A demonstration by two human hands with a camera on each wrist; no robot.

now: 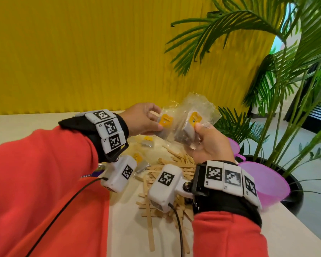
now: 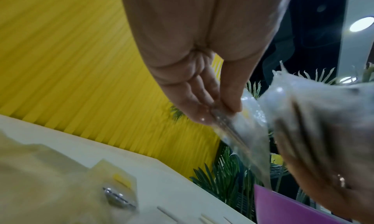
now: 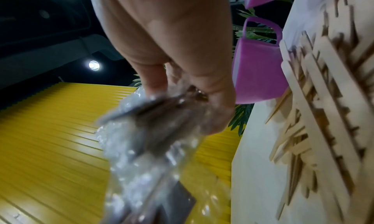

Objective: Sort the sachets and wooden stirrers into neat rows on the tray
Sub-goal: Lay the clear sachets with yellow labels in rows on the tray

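A crumpled clear plastic bag holding yellow-labelled sachets is held up above the table between both hands. My left hand pinches the bag's left side with one sachet under thumb and fingers; the left wrist view shows those fingers clamped on the plastic bag. My right hand grips the bag's right lower part and the sachets inside, as the bag hangs from its curled fingers. Wooden stirrers lie in a loose heap on the table below.
Loose sachets lie on the pale table left of the heap. A purple plastic container with a handle sits at the table's right edge. A potted palm stands beyond it, a yellow ribbed wall behind.
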